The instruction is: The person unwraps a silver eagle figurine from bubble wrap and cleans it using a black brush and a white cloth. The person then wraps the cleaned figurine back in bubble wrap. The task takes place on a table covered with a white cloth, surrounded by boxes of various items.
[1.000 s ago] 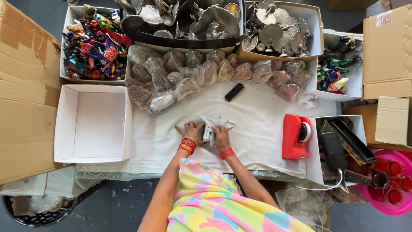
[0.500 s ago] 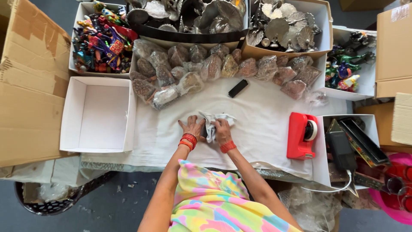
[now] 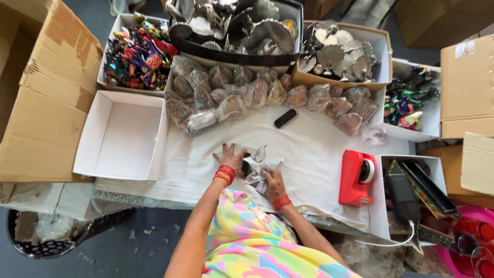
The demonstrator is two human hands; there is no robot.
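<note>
Silver piece in clear wrap, both hands pressing.

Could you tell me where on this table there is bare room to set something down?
The white cloth is free between the black bar and the red tape dispenser. The open white box sits empty. The back is crowded with wrapped bundles.

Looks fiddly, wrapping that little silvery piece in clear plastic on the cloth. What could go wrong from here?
The silvery piece pokes out of the clear plastic wrap, so its thin edge might tear the film or slip free while the right hand works the wrap. The left hand lies flat on the white cloth; a push could perhaps bunch the cloth. The small black object and the wrapped bundles lie close, so a wide arm sweep might knock them.
</note>
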